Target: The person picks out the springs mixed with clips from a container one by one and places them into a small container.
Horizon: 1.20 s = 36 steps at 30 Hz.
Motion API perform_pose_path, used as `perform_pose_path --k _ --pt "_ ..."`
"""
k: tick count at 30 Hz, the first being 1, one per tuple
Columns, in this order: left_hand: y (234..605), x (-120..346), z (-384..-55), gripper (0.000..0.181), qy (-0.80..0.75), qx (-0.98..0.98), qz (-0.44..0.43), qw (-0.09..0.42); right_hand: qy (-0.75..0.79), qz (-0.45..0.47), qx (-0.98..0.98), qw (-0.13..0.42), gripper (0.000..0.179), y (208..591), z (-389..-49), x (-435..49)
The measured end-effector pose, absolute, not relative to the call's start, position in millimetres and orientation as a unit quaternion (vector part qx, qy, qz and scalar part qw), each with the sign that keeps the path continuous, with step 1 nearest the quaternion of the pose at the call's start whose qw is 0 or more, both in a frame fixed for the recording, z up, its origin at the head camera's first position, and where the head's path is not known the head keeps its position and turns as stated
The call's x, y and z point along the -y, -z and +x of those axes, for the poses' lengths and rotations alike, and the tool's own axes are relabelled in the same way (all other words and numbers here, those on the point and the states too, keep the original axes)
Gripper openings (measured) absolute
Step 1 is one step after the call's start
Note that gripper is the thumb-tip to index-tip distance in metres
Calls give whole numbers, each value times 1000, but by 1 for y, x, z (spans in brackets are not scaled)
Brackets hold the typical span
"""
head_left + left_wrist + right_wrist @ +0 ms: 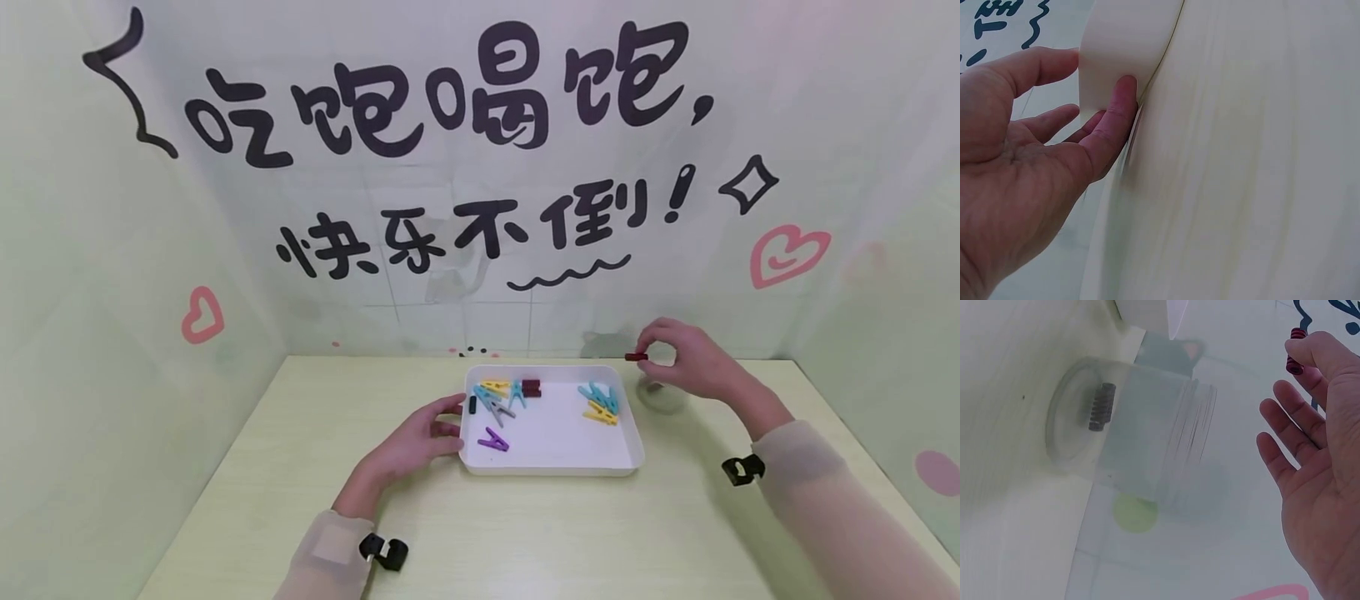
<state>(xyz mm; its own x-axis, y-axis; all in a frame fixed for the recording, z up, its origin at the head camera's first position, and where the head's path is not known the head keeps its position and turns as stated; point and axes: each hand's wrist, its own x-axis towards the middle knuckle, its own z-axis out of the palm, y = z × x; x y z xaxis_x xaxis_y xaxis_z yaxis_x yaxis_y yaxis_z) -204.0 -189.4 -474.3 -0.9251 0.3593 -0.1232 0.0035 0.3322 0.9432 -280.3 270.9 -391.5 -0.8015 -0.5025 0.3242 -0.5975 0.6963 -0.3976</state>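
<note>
My right hand [686, 358] pinches a dark red coil spring [1295, 353] between thumb and forefinger, the other fingers loosely bent. The hand is above and beside a clear plastic jar [1147, 437], which stands upright with a dark coil spring [1102, 406] at its bottom. My left hand [416, 437] touches the outer left wall of a white tray [555, 470] with its fingertips. In the tray lie dark red springs [531, 388], a black piece [472, 405], a purple clip [492, 440], a grey clip [501, 410], and several blue and yellow clips [600, 402].
A pale wooden table [525, 533] carries the tray and the jar. Just behind them hangs a white backdrop [420, 325] with black lettering and pink hearts. Similar sheets close in the left and right sides.
</note>
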Motion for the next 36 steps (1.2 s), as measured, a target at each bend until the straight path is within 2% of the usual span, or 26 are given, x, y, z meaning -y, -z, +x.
perform_pose_path --k 5,17,25,30,32,36 --pt "473 190 -204 73 -564 -803 111 155 -232 301 919 105 18 387 -280 -285" --pt "471 190 -206 72 -567 -802 110 155 -207 276 935 82 15 387 -285 -315" --pt "473 189 -206 73 -572 -797 114 159 -184 291 935 79 19 394 -292 -330" --pt "474 189 -205 73 -572 -797 112 159 -164 305 936 57 16 389 -295 -332" --pt "475 189 -205 73 -572 -797 112 159 -161 295 941 38 21 386 -296 -331" --pt "476 190 -206 73 -570 -798 113 158 -163 255 953 7 51 380 -295 -327"
